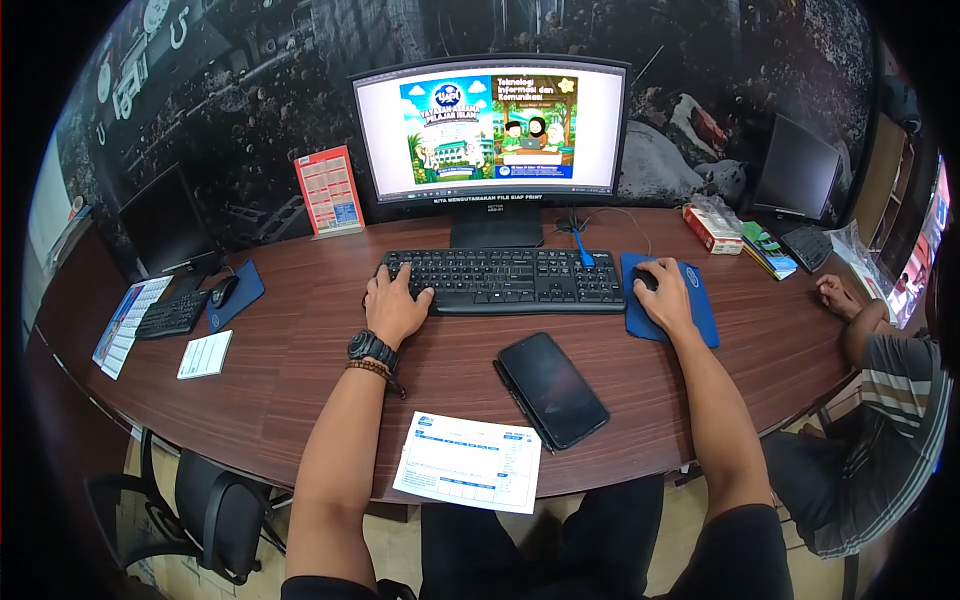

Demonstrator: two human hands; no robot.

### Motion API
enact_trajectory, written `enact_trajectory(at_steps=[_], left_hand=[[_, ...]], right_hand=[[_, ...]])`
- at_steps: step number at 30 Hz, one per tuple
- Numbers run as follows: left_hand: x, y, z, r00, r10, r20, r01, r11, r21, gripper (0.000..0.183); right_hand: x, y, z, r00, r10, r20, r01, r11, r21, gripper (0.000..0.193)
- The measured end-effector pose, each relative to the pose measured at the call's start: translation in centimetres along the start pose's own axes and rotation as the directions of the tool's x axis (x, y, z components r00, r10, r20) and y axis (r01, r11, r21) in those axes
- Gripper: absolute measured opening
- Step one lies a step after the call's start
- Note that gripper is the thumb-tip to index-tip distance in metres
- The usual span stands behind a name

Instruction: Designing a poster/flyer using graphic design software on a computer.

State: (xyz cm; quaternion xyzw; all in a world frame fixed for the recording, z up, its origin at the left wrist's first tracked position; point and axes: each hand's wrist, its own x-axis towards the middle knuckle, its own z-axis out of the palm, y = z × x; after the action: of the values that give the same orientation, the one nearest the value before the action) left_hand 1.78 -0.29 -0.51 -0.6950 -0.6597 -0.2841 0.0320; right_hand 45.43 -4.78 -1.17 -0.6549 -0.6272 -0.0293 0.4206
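My left hand (395, 308) rests on the left end of a black keyboard (500, 272), its fingers spread over the keys. A dark watch and a beaded bracelet circle that wrist. With my right hand (669, 295) I grip a black computer mouse (646, 277) on a blue mouse pad (703, 325). Behind the keyboard stands a curved monitor (489, 130), lit with two colourful illustrated pages side by side. Between my forearms lies a dark smartphone (555, 388), with a black pen (520, 402) along its left edge. A printed form (463, 468) lies at the desk's near edge.
A red desk calendar (328, 190) stands left of the monitor. Farther left are another monitor (168, 222), keyboard (172, 314) and paper pad (205, 354). At right are a red-and-white box (712, 230), a third monitor (800, 168) and a seated person (885, 400) with one arm on the desk.
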Motion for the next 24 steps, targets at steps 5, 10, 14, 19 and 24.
enact_trajectory(at_steps=[5,10,14,19,24], left_hand=[[-0.10,0.00,0.10,1.000,0.001,0.009,-0.001,1.000,-0.002,0.065],[-0.23,-0.09,0.46,1.000,0.008,-0.003,-0.007,1.000,0.029,0.064],[-0.13,-0.19,0.41,1.000,-0.011,0.029,0.011,1.000,-0.010,0.062],[-0.37,0.42,0.07,1.000,-0.019,0.019,0.019,1.000,0.019,0.061],[-0.20,0.19,0.22,1.000,-0.022,0.018,0.021,1.000,0.022,0.056]], right_hand=[[-0.02,0.22,-0.12,1.000,-0.009,0.004,0.009,1.000,0.004,0.038],[-0.07,0.17,-0.12,1.000,-0.004,0.018,0.004,1.000,0.001,0.037],[-0.04,0.34,-0.06,0.999,-0.050,0.005,0.050,0.998,0.024,0.036],[-0.07,0.11,-0.11,0.997,-0.083,0.006,0.082,0.996,0.029,0.036],[0.06,-0.01,-0.16,0.997,-0.082,0.010,0.081,0.996,0.023,0.035]])
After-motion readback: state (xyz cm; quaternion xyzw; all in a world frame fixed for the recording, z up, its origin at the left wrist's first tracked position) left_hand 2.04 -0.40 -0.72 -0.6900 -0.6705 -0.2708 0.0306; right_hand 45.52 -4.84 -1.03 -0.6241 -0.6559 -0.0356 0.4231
